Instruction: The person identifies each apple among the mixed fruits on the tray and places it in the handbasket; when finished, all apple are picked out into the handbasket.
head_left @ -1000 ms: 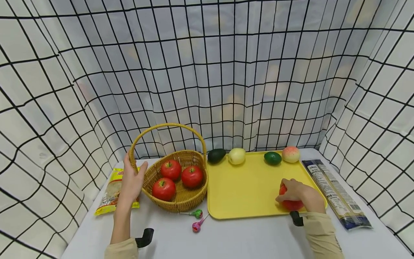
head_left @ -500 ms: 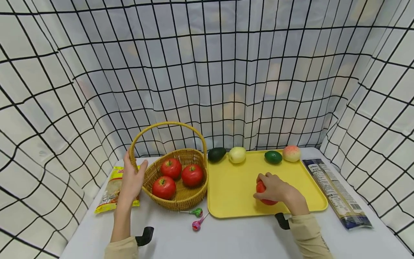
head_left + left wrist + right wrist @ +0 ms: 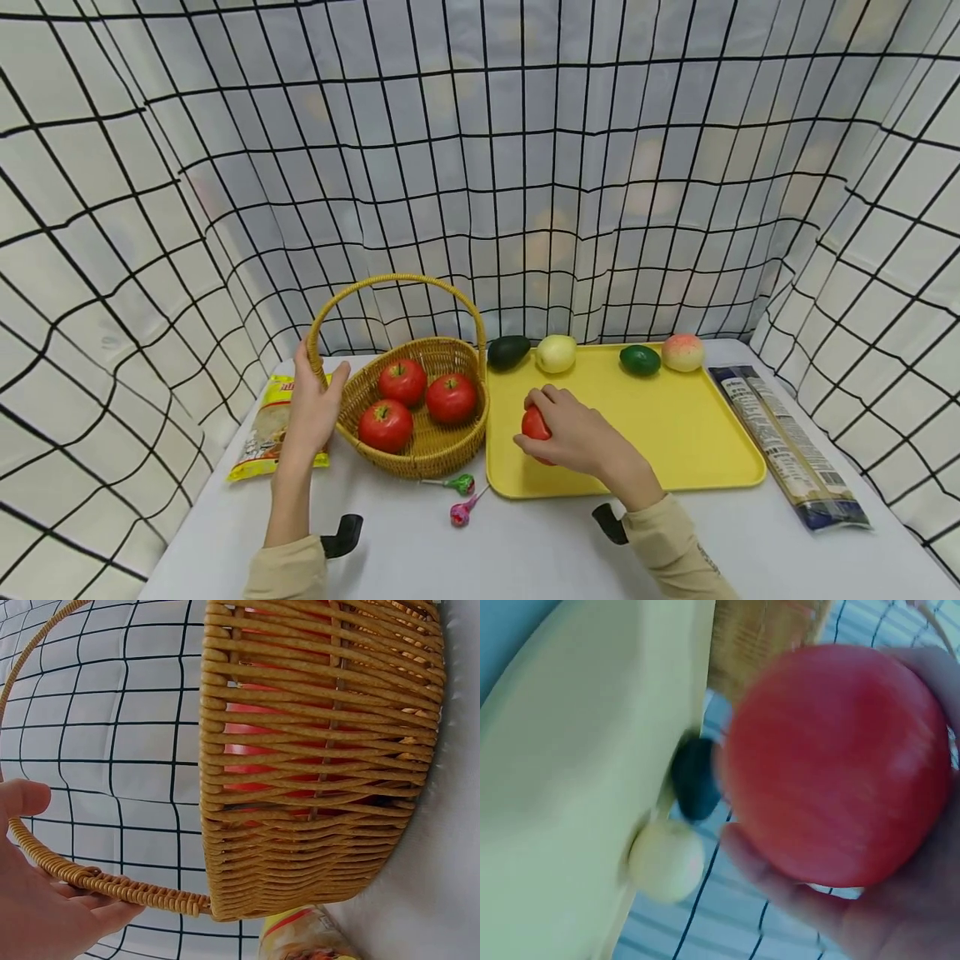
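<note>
In the head view my right hand (image 3: 573, 433) grips a red apple (image 3: 536, 425) above the left part of a yellow tray (image 3: 600, 467). Close up, the right wrist view has the apple (image 3: 840, 765) between thumb and fingers. My left hand (image 3: 313, 408) touches the handle of a wicker basket (image 3: 420, 462) at the left. The left wrist view has the handle (image 3: 112, 885) crossing the left hand's extended fingers, thumb apart from it. Inside the basket lie three red apples (image 3: 452, 398).
Along the tray's back edge sit a dark avocado (image 3: 508, 352), a pale yellow-green fruit (image 3: 556, 354), a green fruit (image 3: 640, 360) and a peach (image 3: 682, 352). Two lollipops (image 3: 462, 510) lie before the basket. A yellow packet (image 3: 266, 433) and a long packet (image 3: 791, 450) flank everything. Netting surrounds the table.
My right hand has carried the red apple leftward across the tray, from its right side toward the basket, and slightly upward. The left hand stays at the basket handle.
</note>
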The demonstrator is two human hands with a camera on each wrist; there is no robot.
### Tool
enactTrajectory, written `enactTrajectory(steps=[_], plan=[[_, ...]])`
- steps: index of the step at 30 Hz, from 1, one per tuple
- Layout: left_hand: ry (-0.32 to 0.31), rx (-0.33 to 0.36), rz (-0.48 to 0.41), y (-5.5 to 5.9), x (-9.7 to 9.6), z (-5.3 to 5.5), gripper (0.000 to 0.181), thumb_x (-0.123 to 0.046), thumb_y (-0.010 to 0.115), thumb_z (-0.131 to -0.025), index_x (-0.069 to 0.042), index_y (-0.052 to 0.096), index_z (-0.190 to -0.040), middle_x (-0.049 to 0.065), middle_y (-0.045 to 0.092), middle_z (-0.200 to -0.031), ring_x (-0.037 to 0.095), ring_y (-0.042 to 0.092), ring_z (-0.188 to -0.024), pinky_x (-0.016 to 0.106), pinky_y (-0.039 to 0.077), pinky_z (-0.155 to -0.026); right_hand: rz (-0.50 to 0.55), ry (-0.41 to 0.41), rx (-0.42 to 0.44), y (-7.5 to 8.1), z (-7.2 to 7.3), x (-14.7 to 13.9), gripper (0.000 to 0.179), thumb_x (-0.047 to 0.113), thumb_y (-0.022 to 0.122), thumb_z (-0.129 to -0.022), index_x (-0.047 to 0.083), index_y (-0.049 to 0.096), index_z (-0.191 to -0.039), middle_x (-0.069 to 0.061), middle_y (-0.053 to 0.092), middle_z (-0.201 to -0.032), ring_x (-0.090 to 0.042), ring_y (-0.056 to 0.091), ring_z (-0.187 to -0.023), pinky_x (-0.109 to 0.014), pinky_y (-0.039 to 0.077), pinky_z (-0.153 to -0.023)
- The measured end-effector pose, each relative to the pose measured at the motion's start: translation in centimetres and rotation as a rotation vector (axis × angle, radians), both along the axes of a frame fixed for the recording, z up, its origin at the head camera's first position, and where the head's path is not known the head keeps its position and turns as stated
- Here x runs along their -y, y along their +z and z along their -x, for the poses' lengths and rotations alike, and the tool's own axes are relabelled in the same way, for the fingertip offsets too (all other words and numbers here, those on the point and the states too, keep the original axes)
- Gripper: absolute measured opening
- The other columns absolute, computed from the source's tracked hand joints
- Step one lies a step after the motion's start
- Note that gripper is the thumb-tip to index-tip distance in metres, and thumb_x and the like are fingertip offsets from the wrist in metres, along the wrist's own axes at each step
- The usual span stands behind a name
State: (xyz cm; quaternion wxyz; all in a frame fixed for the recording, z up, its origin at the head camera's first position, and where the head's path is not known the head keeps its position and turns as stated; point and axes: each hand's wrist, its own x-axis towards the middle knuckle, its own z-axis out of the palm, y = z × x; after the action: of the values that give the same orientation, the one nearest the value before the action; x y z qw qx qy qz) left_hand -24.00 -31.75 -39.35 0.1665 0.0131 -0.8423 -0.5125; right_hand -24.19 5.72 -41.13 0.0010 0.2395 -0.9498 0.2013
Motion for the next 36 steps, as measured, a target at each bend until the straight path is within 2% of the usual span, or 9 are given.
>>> enactTrajectory(steps=[7,10,13,15,18,21,25,31,36], plan=[[0.016,0.026,0.03,0.0,0.7,-0.9,0.085,-0.037,0.048,-0.108,-0.012,-0.01,-0.165,0.025,0.001,-0.172,0.045,0.01,-0.159,0.067,0.016,-0.126,0.006,0.168,-0.172,1.1,-0.6,6.7,0.049,0.055,0.06,-0.095,0.021,0.059,-0.13,0.001,0.058,-0.119,-0.012,0.055,-0.1,-0.023,0.052,-0.067],[0.015,0.029,0.031,0.0,0.9,-1.0,0.086,-0.04,0.047,-0.108,-0.012,-0.011,-0.165,0.024,0.001,-0.172,0.045,0.01,-0.159,0.068,0.016,-0.126,-0.017,0.255,-0.238,2.1,0.4,9.9,0.049,0.056,0.057,-0.096,0.021,0.059,-0.13,0.002,0.055,-0.119,-0.012,0.054,-0.1,-0.019,0.05,-0.066],[0.022,0.025,0.027,0.1,1.0,-1.0,0.087,-0.04,0.047,-0.108,-0.012,-0.012,-0.165,0.025,0.001,-0.172,0.046,0.011,-0.158,0.068,0.017,-0.125,-0.066,0.297,-0.255,3.1,2.3,12.9,0.052,0.058,0.056,-0.098,0.022,0.056,-0.135,0.0,0.055,-0.128,-0.015,0.055,-0.111,-0.023,0.056,-0.075],[0.024,0.01,0.022,0.1,1.0,-0.8,0.087,-0.039,0.048,-0.108,-0.012,-0.012,-0.165,0.026,0.002,-0.171,0.047,0.013,-0.158,0.068,0.017,-0.125,-0.107,0.291,-0.223,3.9,3.7,14.5,0.058,0.059,0.055,-0.098,0.021,0.053,-0.142,-0.003,0.053,-0.139,-0.019,0.054,-0.123,-0.032,0.059,-0.089],[0.018,-0.007,0.012,0.2,0.9,-0.4,0.086,-0.037,0.048,-0.108,-0.011,-0.011,-0.165,0.024,0.0,-0.172,0.045,0.011,-0.159,0.065,0.016,-0.127,-0.174,0.264,-0.165,5.0,6.2,16.0,0.066,0.059,0.054,-0.099,0.02,0.046,-0.152,-0.008,0.047,-0.154,-0.026,0.049,-0.14,-0.045,0.053,-0.108],[0.018,-0.009,0.008,0.3,0.7,-0.2,0.086,-0.036,0.049,-0.108,-0.012,-0.011,-0.165,0.022,0.0,-0.172,0.044,0.011,-0.159,0.063,0.016,-0.128,-0.214,0.231,-0.103,5.4,8.7,16.8,0.07,0.057,0.055,-0.1,0.018,0.041,-0.156,-0.011,0.042,-0.16,-0.028,0.043,-0.147,-0.047,0.047,-0.116],[0.018,0.006,0.013,0.4,0.2,0.0,0.086,-0.036,0.049,-0.108,-0.011,-0.011,-0.165,0.02,-0.003,-0.173,0.041,0.007,-0.16,0.062,0.013,-0.129,-0.231,0.176,-0.032,4.9,11.2,17.1,0.073,0.055,0.056,-0.1,0.015,0.038,-0.158,-0.012,0.04,-0.161,-0.027,0.039,-0.15,-0.044,0.044,-0.119],[0.005,0.036,-0.005,0.1,-0.3,-0.2,0.086,-0.037,0.047,-0.108,-0.012,-0.013,-0.164,0.019,-0.004,-0.173,0.04,0.006,-0.161,0.061,0.013,-0.129,-0.248,0.102,0.016,3.3,13.0,17.1,0.067,0.05,0.059,-0.101,0.012,0.042,-0.154,-0.013,0.043,-0.158,-0.029,0.039,-0.149,-0.042,0.043,-0.119],[0.0,0.012,-0.01,0.0,-0.4,-0.2,0.086,-0.037,0.048,-0.108,-0.014,-0.012,-0.165,0.019,-0.003,-0.173,0.041,0.009,-0.16,0.06,0.015,-0.129,-0.247,0.071,0.023,2.9,13.8,17.5,0.073,0.048,0.059,-0.102,0.011,0.035,-0.159,-0.016,0.039,-0.161,-0.032,0.036,-0.151,-0.045,0.043,-0.119]])
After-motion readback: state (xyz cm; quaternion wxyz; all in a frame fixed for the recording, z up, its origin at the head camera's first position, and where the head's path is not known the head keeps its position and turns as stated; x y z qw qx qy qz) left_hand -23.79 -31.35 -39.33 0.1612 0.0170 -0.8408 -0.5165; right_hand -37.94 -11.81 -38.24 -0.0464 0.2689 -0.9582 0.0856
